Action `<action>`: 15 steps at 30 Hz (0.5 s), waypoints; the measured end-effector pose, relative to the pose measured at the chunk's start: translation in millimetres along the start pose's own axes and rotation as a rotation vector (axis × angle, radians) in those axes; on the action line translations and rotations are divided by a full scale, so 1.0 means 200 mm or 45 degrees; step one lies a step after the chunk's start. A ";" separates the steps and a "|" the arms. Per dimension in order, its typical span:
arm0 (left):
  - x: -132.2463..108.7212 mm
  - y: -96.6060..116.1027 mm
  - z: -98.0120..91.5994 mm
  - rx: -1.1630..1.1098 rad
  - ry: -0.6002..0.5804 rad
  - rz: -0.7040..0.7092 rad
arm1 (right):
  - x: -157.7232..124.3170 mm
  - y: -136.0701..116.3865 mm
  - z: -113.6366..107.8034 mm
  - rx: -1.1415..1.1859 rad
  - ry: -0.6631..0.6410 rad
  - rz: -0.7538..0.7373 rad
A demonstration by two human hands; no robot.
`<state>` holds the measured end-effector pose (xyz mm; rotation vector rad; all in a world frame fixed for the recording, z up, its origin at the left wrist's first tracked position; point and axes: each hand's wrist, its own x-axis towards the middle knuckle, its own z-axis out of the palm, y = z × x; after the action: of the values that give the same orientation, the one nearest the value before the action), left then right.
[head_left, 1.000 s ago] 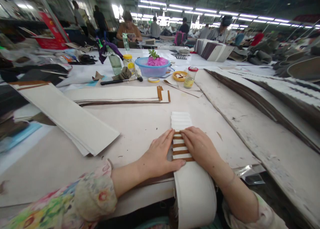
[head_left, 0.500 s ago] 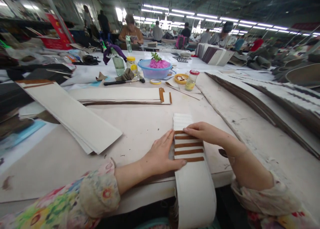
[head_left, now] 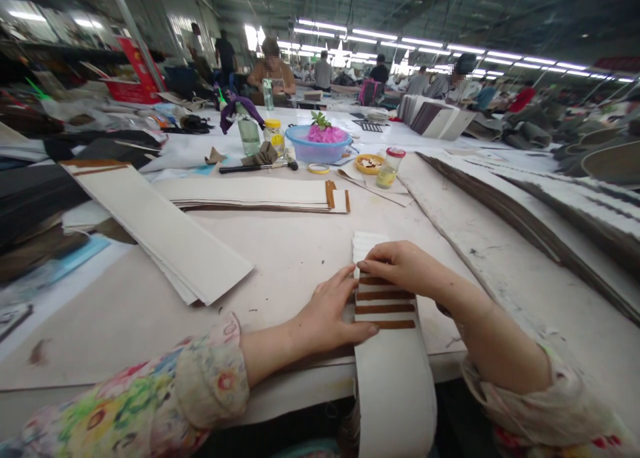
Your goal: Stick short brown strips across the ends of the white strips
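Observation:
A fanned stack of long white strips (head_left: 393, 378) lies at the table's front edge, its near end curving down over the side. Several brown bands (head_left: 385, 309) show where the layers step back from one another. My left hand (head_left: 325, 311) rests along the stack's left side, fingers stretched out and thumb lying on the top strip. From the right, my right hand (head_left: 400, 266) reaches across the far layers, thumb and fingertips closed together at their left edge. Its palm hides part of the far bands, and the exact layers between the fingertips are hard to see.
More white strips (head_left: 175, 238) lie at the left, and another pile (head_left: 250, 193) lies beyond. A brush (head_left: 260, 168), a blue basin (head_left: 320, 148), and a red-lidded jar (head_left: 390, 168) stand farther back. Long layered sheets (head_left: 520, 211) occupy the right. Other people work in the background.
My right hand has moved left across the strips, its fingertips now at their left edge. My left hand stays in place against the stack. The whole view has shifted slightly.

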<state>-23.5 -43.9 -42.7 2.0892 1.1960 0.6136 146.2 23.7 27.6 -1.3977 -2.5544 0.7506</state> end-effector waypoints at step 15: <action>-0.28 0.27 -0.02 -0.306 -0.064 0.007 | -0.09 0.11 0.20 0.683 -0.089 0.059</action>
<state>-21.5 -111.2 -5.6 1.8950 1.0347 0.6688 159.7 3.8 -15.4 -1.2613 -2.1296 1.3824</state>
